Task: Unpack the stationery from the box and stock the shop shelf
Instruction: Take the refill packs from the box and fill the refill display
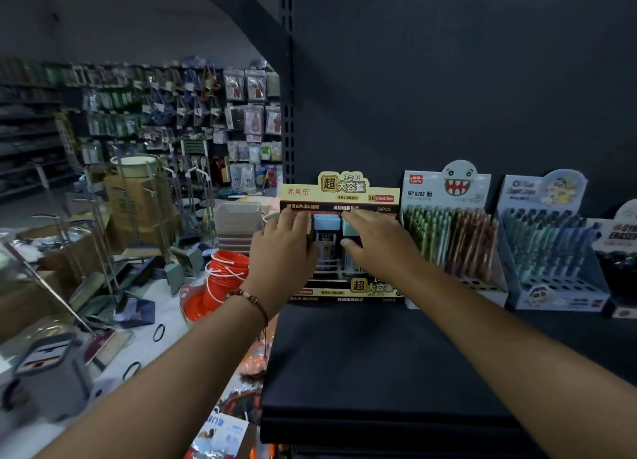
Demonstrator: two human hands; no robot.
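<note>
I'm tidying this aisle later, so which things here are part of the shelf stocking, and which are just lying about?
Part of the job:
- yellow display box of lead refills, gripped by left hand and right hand
- dark shelf
- monster pen display
- cartoon pen display

Lying about:
- orange buckets
- cardboard carton
- black hair ties

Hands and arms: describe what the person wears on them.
Both forearms are bare, with no sleeves in view. The left hand has a thin red cord bracelet with a few beads at the wrist, and a loose end of cord hanging below it. The right hand shows no bracelet, watch or glove. No rings can be made out on either hand.
</note>
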